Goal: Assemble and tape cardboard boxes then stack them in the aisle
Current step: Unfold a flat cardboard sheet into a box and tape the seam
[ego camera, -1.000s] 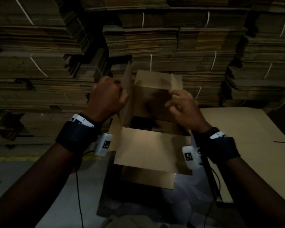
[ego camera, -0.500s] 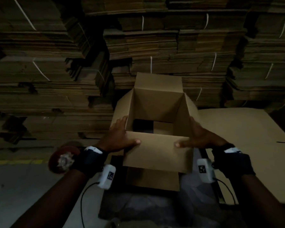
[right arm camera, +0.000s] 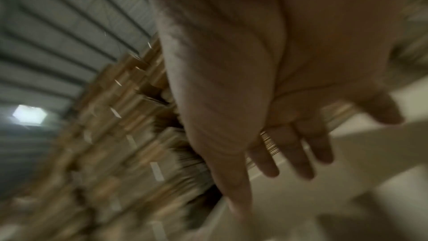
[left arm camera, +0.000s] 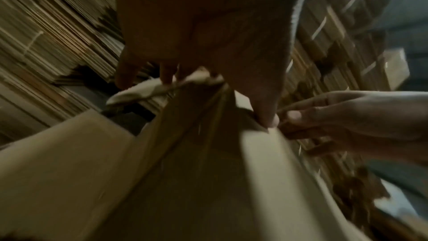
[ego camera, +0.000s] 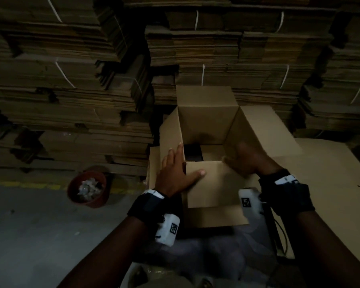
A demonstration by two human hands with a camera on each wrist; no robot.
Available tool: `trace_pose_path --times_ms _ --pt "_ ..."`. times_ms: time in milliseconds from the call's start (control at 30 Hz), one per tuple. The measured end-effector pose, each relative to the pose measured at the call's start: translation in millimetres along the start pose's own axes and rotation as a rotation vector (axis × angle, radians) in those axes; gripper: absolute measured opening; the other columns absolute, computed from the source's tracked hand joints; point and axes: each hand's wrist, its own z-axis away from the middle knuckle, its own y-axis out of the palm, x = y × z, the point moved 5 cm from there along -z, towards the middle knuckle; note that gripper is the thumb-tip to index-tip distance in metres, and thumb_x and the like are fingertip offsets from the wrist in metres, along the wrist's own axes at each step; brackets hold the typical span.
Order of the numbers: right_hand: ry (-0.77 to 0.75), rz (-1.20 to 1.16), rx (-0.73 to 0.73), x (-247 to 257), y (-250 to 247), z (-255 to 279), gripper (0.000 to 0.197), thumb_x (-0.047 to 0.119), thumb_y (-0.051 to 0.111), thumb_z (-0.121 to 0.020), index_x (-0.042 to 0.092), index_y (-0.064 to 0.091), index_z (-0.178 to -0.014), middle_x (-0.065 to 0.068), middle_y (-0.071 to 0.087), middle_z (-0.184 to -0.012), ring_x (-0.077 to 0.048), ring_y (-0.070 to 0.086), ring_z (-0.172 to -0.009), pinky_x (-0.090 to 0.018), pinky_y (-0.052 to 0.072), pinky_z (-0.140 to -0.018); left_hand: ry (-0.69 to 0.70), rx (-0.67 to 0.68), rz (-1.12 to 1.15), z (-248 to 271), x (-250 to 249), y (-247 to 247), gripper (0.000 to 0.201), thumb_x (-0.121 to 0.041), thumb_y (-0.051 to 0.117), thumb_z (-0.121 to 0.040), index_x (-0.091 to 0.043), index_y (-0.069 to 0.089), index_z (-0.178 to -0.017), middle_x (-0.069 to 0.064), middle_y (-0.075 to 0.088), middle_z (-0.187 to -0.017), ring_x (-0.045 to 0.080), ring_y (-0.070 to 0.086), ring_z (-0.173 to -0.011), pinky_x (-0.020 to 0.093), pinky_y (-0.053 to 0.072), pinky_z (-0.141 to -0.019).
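Note:
An open brown cardboard box (ego camera: 206, 125) stands upright in front of me with its top flaps spread outward. My left hand (ego camera: 175, 173) rests on its near left corner, fingers straight along the left wall and thumb laid across the near flap. In the left wrist view the left thumb (left arm camera: 266, 116) presses on the box edge (left arm camera: 266, 180). My right hand (ego camera: 249, 161) is blurred just above the near right rim. Its fingers (right arm camera: 289, 153) are straight and spread in the right wrist view, holding nothing. Through a gap in the box bottom something dark shows.
Tall stacks of flat cardboard (ego camera: 216, 48) bound with white straps fill the background. A red bucket (ego camera: 87, 188) of crumpled scraps sits on the grey floor (ego camera: 29, 235) at left, by a yellow line. A large flat cardboard sheet (ego camera: 330, 183) lies to the right.
Both hands came down from the upper flaps to the box's near wall. The right hand has since lifted off the near right corner and is moving; the left hand stays at the near left corner.

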Motion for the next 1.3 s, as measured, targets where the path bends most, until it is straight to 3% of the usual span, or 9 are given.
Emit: trace_pose_path --times_ms 67,233,367,500,667,800,967,1167,1300 --pt "-0.172 -0.096 -0.011 42.3 4.0 3.7 0.042 0.031 0.062 -0.1 0.013 0.058 -0.137 -0.007 0.067 -0.109 -0.013 0.057 -0.08 -0.026 0.042 -0.065 0.04 0.037 0.046 2.7 0.8 -11.0 0.106 -0.086 0.05 -0.079 -0.039 -0.003 -0.159 0.001 0.001 -0.17 0.024 0.0 -0.156 0.048 0.014 -0.122" --pt "-0.383 -0.162 0.084 99.4 35.2 -4.1 0.02 0.03 0.07 -0.095 0.017 0.07 -0.111 0.001 0.071 -0.103 -0.011 0.065 -0.089 -0.031 0.048 -0.076 -0.04 -0.097 0.105 15.6 37.8 -45.8 0.092 -0.084 0.041 -0.076 -0.033 0.037 -0.153 0.004 0.023 -0.165 0.027 0.016 -0.152 0.05 0.021 -0.122" --pt "-0.364 -0.275 0.101 98.5 54.3 -12.2 0.023 0.03 0.072 -0.091 0.021 0.07 -0.111 0.005 0.074 -0.112 -0.013 0.068 -0.102 -0.04 0.055 -0.09 -0.086 -0.273 0.34 37.1 83.1 -48.6 0.088 -0.082 0.054 -0.076 -0.033 0.04 -0.148 0.004 0.044 -0.152 0.023 0.044 -0.138 0.047 0.041 -0.112" --pt "-0.378 -0.333 0.033 75.4 43.7 -13.1 0.031 0.035 0.067 -0.087 0.025 0.072 -0.116 0.007 0.075 -0.113 -0.013 0.069 -0.106 -0.05 0.055 -0.095 -0.12 -0.145 0.49 56.2 88.6 -17.0 0.091 -0.076 0.068 -0.075 -0.031 0.037 -0.148 -0.002 0.053 -0.145 0.015 0.055 -0.129 0.032 0.047 -0.103" --pt "-0.439 -0.494 0.019 58.3 -2.5 19.0 0.032 0.002 0.062 -0.098 0.02 0.068 -0.125 0.02 0.075 -0.101 0.005 0.068 -0.098 -0.02 0.053 -0.087 -0.062 0.026 0.339 42.9 38.0 9.2 0.097 -0.072 0.065 -0.081 -0.027 0.026 -0.158 0.0 0.034 -0.16 0.02 0.037 -0.143 0.028 0.032 -0.111" --pt "-0.442 -0.605 0.054 37.5 -33.8 47.9 0.035 0.0 0.058 -0.099 0.025 0.064 -0.123 0.026 0.074 -0.087 0.009 0.068 -0.083 -0.009 0.047 -0.074 0.091 -0.051 0.392 4.4 -2.0 -23.5 0.063 -0.056 0.074 -0.081 -0.033 0.05 -0.134 -0.024 0.052 -0.127 -0.019 0.047 -0.115 0.023 0.039 -0.1" --pt "-0.42 -0.703 0.087 -5.3 -45.0 64.6 0.035 0.011 0.063 -0.099 0.023 0.069 -0.131 -0.012 0.076 -0.105 -0.012 0.06 -0.08 -0.024 0.043 -0.068 -0.046 -0.004 0.412 -54.6 33.2 -49.9 0.128 -0.079 0.08 -0.054 -0.032 0.022 -0.158 0.007 0.042 -0.156 0.029 0.049 -0.136 0.052 0.047 -0.107" --pt "-0.389 -0.787 -0.025 -37.4 -34.3 49.2 0.031 0.007 0.056 -0.102 0.013 0.068 -0.131 -0.006 0.072 -0.123 -0.018 0.07 -0.108 -0.033 0.056 -0.088 -0.019 0.062 0.288 -53.5 36.7 -74.1 0.1 -0.069 0.084 -0.064 -0.036 0.042 -0.148 -0.013 0.054 -0.141 0.016 0.056 -0.124 0.036 0.052 -0.096" --pt "-0.253 -0.337 -0.377 -36.3 -37.7 21.7 0.035 0.013 0.057 -0.1 0.021 0.062 -0.134 0.005 0.064 -0.129 -0.023 0.058 -0.126 -0.049 0.045 -0.106 0.033 -0.018 0.381 -45.9 33.2 -99.3 0.089 -0.049 0.089 -0.069 -0.026 0.045 -0.144 -0.005 0.058 -0.136 0.019 0.058 -0.119 0.042 0.054 -0.095"
